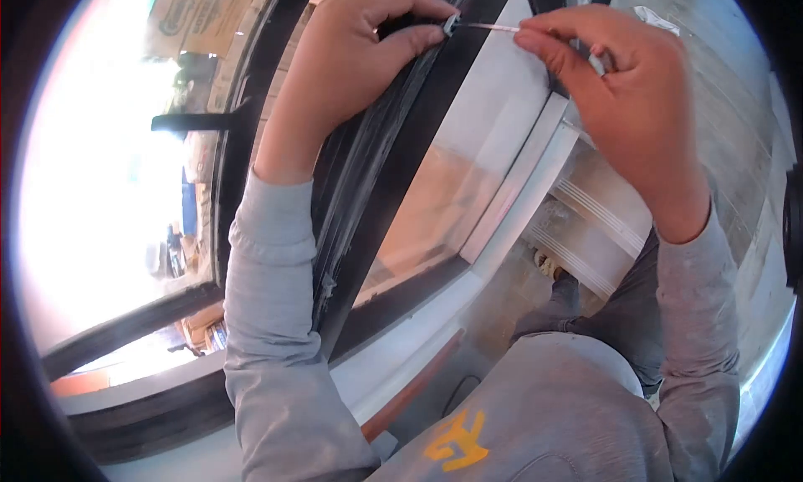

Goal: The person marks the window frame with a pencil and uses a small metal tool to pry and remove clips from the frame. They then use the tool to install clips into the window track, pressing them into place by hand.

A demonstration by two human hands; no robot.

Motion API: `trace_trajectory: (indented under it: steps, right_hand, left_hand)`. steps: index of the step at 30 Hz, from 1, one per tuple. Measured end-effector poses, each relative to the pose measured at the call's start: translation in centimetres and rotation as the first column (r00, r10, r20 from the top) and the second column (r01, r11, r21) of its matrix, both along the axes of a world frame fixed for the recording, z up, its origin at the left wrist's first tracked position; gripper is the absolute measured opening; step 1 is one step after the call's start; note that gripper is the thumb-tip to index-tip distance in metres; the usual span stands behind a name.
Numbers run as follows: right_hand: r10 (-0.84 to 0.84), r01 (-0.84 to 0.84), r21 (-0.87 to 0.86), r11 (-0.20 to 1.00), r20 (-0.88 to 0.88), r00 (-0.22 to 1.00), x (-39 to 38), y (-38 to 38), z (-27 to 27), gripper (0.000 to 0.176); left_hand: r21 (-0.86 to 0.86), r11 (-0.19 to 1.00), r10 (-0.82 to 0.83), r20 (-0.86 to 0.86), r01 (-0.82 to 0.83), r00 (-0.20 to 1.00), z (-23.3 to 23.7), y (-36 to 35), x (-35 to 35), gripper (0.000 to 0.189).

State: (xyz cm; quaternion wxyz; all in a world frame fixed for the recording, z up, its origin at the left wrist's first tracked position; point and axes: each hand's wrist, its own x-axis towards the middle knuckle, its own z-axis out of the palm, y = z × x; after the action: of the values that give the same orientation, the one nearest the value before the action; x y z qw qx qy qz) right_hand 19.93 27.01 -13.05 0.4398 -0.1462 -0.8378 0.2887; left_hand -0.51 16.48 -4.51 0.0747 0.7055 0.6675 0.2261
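Presently, thin pale rod (495,28) held level at top of view, just beside black window frame (393,172), left hand (351,64) fingers pinched on its metal tip (452,23), right hand (619,89) fingers clamped on other end, glass pane (468,147) beneath, grey sleeves (268,331) below.

This looks like a building being fitted out or renovated, at a window opening onto a bright street. The dark frame (401,147) is smeared with pale dust or filler, and the white sill (519,189) and the ribbed metal track (594,223) beside it look raw and unfinished. The floor (719,130) is bare and grey, the person's sleeves (268,315) are dusty, and cardboard boxes (201,13) show beyond the glass (468,164).
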Motion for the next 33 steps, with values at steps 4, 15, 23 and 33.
trace_trajectory:
  steps: [4, 15, 23, 33]
  right_hand:
    - [0.019, -0.019, -0.044, 0.999, -0.016, 1.0, 0.1, -0.3, 0.2, 0.013]
    - [0.044, -0.052, -0.158, 0.986, -0.053, 0.998, 0.4, -0.2, -0.3, 0.015]
    - [0.034, -0.037, -0.052, 0.998, -0.062, 0.997, -0.1, 0.2, -0.3, 0.016]
    - [0.063, -0.065, -0.053, 0.996, -0.044, 0.997, 0.2, 0.3, 0.2, 0.015]
  left_hand:
    - [0.011, 0.993, -0.114, -0.155, 0.118, 0.981, -1.2, -0.1, -2.5, 0.023]
    - [0.007, 0.994, -0.107, -0.14, 0.109, 0.984, -1.4, -0.1, -2.6, 0.023]
    - [-0.007, 0.995, -0.101, -0.119, 0.101, 0.988, -1.3, -0.2, -2.5, 0.023]
    - [0.005, 0.994, -0.109, -0.113, 0.11, 0.988, -1.5, -0.2, -2.7, 0.023]
